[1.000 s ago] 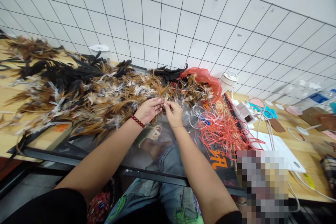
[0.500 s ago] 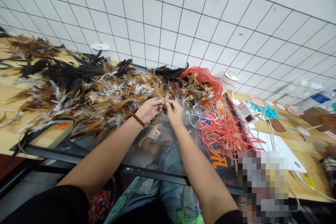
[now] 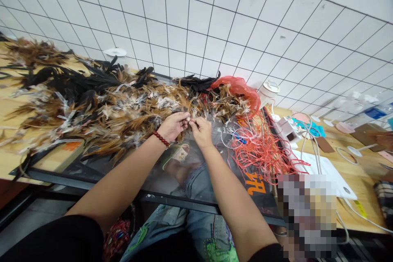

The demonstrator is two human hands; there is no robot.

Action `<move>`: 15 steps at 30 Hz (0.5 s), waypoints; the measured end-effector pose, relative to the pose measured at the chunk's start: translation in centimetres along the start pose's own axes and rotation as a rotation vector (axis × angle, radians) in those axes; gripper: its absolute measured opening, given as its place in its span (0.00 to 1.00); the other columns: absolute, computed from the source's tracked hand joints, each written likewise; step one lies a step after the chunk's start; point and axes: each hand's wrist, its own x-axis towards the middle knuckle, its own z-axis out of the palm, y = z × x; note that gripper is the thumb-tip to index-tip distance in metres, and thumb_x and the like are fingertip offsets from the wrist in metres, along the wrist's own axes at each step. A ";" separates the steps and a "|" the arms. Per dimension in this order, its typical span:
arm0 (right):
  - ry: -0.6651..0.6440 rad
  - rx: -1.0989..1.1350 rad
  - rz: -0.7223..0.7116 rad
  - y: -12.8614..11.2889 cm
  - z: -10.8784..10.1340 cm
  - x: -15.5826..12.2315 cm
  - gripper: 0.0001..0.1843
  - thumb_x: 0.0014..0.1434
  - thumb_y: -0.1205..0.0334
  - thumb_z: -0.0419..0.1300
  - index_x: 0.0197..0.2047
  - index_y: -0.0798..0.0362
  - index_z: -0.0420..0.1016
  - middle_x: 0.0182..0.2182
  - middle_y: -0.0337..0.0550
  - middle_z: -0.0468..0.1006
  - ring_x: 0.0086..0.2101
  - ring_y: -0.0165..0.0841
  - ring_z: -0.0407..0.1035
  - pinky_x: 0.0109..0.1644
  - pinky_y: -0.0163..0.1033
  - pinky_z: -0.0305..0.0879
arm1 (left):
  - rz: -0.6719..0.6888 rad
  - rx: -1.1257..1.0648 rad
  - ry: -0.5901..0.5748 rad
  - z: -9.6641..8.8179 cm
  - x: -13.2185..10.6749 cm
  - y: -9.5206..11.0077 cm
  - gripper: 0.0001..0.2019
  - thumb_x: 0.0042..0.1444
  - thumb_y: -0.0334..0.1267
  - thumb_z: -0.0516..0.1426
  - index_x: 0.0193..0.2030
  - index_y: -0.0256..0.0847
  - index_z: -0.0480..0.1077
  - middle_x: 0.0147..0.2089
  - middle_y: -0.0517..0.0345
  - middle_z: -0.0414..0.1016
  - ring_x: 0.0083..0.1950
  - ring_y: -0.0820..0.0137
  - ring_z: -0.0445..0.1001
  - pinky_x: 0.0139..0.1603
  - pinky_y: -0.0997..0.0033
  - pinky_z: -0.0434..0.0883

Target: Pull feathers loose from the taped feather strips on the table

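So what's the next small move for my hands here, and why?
Perhaps tighten the left hand a little on the small pale bit before moving the right hand: both hands meet right there, the bit is too tiny to make out fully, and if it slipped it could easily get lost among the feathers just beyond.

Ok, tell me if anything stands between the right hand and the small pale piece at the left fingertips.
Nothing visible does. The right hand has its fingertips right beside the small pale piece in the left hand; whether they touch it is too small to tell. The feather pile is not in between.
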 end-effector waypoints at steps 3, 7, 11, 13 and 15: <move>-0.055 -0.088 -0.039 -0.5 0.0 -0.1 0.07 0.60 0.63 0.57 0.31 0.50 0.74 0.32 0.38 0.78 0.37 0.32 0.69 0.49 0.40 0.56 | 0.092 0.022 0.043 0.1 0.0 -0.1 0.09 0.44 0.30 0.66 0.24 0.35 0.68 0.22 0.61 0.68 0.25 0.78 0.67 0.29 0.77 0.66; -0.094 -0.140 -0.067 -1.0 0.1 -0.1 0.07 0.60 0.65 0.57 0.31 0.49 0.74 0.31 0.37 0.77 0.38 0.32 0.68 0.52 0.42 0.53 | 0.200 0.024 0.098 0.3 -0.1 -0.3 0.11 0.43 0.31 0.67 0.23 0.35 0.66 0.22 0.63 0.67 0.25 0.79 0.66 0.29 0.78 0.65; -0.017 -0.047 -0.009 -0.7 0.1 -0.1 0.07 0.61 0.62 0.56 0.35 0.50 0.75 0.34 0.39 0.78 0.37 0.32 0.70 0.50 0.40 0.57 | 0.242 0.049 0.111 0.5 0.0 -0.3 0.12 0.43 0.35 0.68 0.25 0.36 0.68 0.22 0.64 0.67 0.25 0.79 0.66 0.30 0.78 0.65; 0.082 0.038 0.034 -0.3 0.2 0.0 0.09 0.62 0.60 0.55 0.41 0.50 0.75 0.37 0.41 0.78 0.38 0.32 0.70 0.49 0.39 0.60 | 0.254 0.071 0.107 0.4 0.0 -0.3 0.13 0.42 0.38 0.69 0.26 0.36 0.69 0.25 0.62 0.70 0.27 0.79 0.68 0.31 0.78 0.66; 0.180 0.122 0.072 0.1 0.1 0.2 0.11 0.62 0.59 0.53 0.43 0.52 0.75 0.39 0.43 0.77 0.40 0.32 0.70 0.49 0.38 0.63 | 0.246 0.105 0.083 0.4 -0.1 -0.3 0.15 0.40 0.41 0.69 0.27 0.35 0.70 0.28 0.59 0.73 0.28 0.78 0.70 0.32 0.77 0.67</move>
